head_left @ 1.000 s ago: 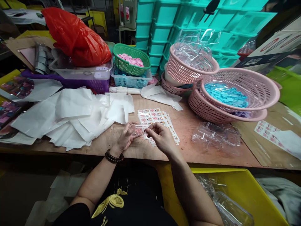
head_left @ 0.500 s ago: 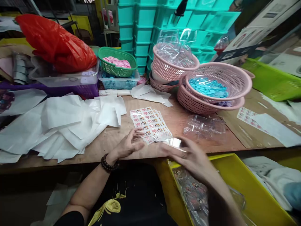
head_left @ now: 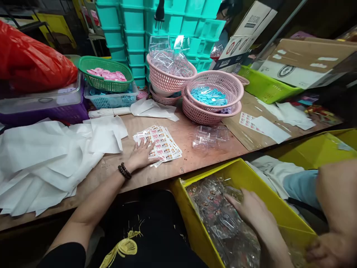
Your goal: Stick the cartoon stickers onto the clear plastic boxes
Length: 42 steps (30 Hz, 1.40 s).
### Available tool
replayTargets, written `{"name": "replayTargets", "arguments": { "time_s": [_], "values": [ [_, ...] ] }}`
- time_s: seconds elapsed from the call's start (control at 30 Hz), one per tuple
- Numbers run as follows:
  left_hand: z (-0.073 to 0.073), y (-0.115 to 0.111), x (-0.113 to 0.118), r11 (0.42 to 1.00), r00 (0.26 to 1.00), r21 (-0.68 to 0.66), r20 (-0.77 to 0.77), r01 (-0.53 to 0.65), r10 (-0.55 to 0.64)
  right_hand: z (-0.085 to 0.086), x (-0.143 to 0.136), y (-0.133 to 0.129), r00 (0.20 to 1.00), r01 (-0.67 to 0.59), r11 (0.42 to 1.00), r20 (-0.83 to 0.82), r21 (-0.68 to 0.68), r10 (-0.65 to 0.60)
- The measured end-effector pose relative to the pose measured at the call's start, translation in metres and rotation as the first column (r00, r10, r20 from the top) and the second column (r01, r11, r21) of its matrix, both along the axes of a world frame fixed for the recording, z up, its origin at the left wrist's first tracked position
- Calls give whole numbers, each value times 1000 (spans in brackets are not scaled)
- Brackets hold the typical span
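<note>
My left hand lies flat with fingers spread on a fanned stack of sticker sheets printed with small cartoon figures. My right hand is low inside the yellow bin to the right of my lap. A small clear plastic box sits between its thumb and fingers, partly hidden by them. Beneath it lie several clear boxes with printed figures on them. More clear plastic boxes rest on the table, right of the sticker sheets.
White backing papers are heaped at left. Pink baskets with blue pieces and a green basket with pink pieces stand behind. Stacked teal bins rise at the back. Another person's arm is at far right.
My right hand has moved from the table down into the yellow bin with the clear box. My left hand has come down onto the sticker sheets. The view has turned right.
</note>
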<state>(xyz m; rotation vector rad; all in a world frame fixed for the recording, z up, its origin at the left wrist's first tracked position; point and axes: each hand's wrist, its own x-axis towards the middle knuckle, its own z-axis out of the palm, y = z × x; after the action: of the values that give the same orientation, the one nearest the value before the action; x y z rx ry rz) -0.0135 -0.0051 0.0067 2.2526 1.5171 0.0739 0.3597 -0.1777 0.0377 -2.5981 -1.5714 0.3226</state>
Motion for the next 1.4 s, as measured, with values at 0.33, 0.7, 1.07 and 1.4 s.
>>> {"name": "replayTargets", "arguments": {
  "time_s": [0.33, 0.7, 1.07, 1.4],
  "values": [
    [-27, -40, -19, 996, 971, 64, 227, 64, -77, -11, -206, 191, 884, -156, 963, -403, 222, 236],
    [-22, -4, -16, 816, 303, -201, 859, -543, 413, -16, -190, 170, 767, -158, 848, -478, 506, 429],
    [-6, 0, -9, 897, 373, -292, 833, -331, 409, 23, -116, 213, 752, -171, 804, -451, 569, 480],
    [9, 6, 39, 928, 932, 149, 178, -342, 315, 51, -95, 216, 954, -206, 914, -137, 349, 267]
  ]
}}
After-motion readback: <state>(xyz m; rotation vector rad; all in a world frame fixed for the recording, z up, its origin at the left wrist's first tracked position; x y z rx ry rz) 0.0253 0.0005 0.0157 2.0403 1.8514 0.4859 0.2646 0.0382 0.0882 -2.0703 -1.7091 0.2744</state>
